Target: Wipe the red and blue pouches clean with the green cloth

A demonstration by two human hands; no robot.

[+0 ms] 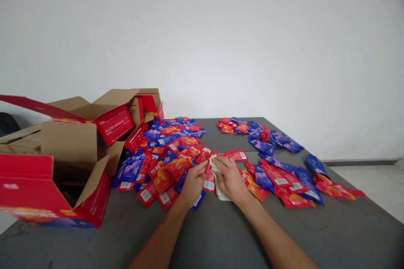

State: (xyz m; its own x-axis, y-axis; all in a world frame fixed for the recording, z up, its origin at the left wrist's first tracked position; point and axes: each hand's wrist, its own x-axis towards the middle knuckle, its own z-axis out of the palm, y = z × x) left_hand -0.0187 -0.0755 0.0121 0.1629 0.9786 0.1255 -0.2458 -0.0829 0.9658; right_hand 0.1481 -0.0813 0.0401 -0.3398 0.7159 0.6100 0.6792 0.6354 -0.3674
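Observation:
My right hand (227, 175) is closed on a white cloth (221, 191), which hangs below its fingers over a red packet (209, 180) with a barcode. Just to the left, my left hand (193, 183) has its fingers bent by the left edge of that red packet; whether they pinch it is too small to tell. A heap of red and blue packets (170, 167) lies beside and beyond my left hand. Another red packet (237, 155) lies flat beyond my right hand.
Open red cardboard boxes (25, 185) stand along the left side of the dark table (217, 235). More red and blue packets (284, 178) are spread on the right, with another group (241, 126) at the back. A white wall rises behind.

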